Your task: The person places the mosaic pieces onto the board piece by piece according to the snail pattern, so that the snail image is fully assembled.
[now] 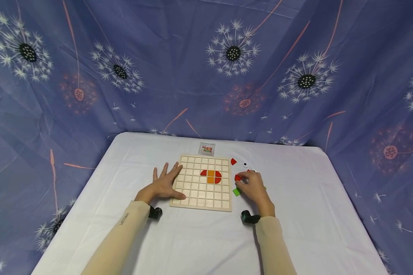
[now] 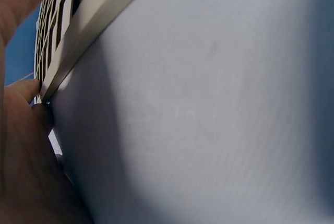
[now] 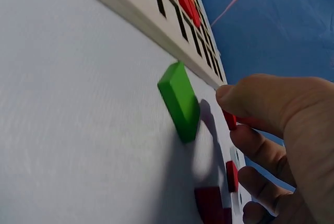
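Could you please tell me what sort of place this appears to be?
It looks like a small curtained-off recording booth, though I cannot see beyond it. A dandelion-print curtain hangs behind and to both sides of a white-draped table, and black wrist-worn cameras suggest filming.

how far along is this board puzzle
Seemingly done: red pieces and orange pieces sit on the board. In hand: the right hand pinches another red piece. Apparently left: a green piece and a white round piece, loose beside the board.
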A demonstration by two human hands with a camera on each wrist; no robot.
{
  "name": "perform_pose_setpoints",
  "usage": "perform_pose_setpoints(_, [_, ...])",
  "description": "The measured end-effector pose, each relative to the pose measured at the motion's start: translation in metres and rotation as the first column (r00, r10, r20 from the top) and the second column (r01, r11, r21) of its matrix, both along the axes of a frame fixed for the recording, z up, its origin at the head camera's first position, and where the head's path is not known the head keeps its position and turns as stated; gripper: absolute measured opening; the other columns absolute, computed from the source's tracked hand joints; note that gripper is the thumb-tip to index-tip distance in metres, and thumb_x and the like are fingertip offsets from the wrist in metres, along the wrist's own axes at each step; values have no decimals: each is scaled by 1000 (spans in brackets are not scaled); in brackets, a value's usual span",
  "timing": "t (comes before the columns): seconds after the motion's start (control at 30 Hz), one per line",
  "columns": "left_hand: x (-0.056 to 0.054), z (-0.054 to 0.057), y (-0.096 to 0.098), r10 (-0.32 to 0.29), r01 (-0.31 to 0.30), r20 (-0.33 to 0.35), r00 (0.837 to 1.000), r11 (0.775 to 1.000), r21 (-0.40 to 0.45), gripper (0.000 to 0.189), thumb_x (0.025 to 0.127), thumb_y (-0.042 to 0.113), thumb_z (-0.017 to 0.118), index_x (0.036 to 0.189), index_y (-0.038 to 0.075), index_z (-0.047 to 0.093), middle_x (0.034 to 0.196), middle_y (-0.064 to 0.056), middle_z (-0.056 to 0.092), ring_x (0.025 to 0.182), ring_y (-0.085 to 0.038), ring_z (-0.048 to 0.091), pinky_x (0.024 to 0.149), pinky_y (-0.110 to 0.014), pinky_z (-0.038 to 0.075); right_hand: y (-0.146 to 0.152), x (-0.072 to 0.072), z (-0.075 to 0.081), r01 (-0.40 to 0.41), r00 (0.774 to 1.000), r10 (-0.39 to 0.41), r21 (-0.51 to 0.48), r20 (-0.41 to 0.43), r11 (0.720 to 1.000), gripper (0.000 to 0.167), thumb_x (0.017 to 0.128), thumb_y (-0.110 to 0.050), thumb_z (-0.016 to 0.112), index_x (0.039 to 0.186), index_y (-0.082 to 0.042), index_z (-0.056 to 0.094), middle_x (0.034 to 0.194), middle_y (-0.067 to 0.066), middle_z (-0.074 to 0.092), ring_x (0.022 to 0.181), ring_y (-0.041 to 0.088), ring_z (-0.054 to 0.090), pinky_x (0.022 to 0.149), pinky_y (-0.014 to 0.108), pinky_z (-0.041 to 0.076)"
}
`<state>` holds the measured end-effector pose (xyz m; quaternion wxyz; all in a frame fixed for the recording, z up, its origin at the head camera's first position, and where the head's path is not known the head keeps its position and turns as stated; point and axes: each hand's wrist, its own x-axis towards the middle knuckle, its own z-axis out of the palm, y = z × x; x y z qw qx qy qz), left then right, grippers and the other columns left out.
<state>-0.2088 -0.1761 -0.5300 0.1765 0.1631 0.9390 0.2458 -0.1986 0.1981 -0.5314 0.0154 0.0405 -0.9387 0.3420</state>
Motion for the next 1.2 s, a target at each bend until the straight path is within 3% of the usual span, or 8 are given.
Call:
perform_pose_setpoints(0.23, [-2,8,2,-17,19,33,999,999,-46,129,71,67,84,168,21,11,175,-4,-2,158,-42,-15,117,-71,-19,-14,0,3,-33,999,32,-46,-19,998,36,90,-20,79,121,-3,75,117,16,72,119,35,58,110,55,43])
perform_pose_setpoints(0.7, [-4,10,2,-36,36,0,999,997,-62,132,68,69,84,167,17,15,175,-8,3,158,-45,-10,118,-73,-14,-66,3,4,-150,989,147,-97,-32,984,29,91,-19,78,117,-7,77,116,7,71,114,28,54,100,44,49])
perform_pose_setpoints(0.93, [-5,9,2,-36,36,-2,999,997,-71,132,67,71,83,167,18,16,175,-7,4,159,-45,-8,119,-73,-13,-81,-1,5,-210,977,206,-65,-56,976,29,91,-20,78,116,-6,77,113,6,70,110,25,54,94,41,51])
perform_pose_setpoints(1.2, [-6,10,2,-36,37,18,999,996,-78,131,69,72,82,168,20,13,175,-6,1,159,-42,-9,120,-71,-14,-95,-6,4,-263,964,263,-10,-39,965,30,92,-23,78,118,-8,77,117,6,71,113,27,55,98,42,50])
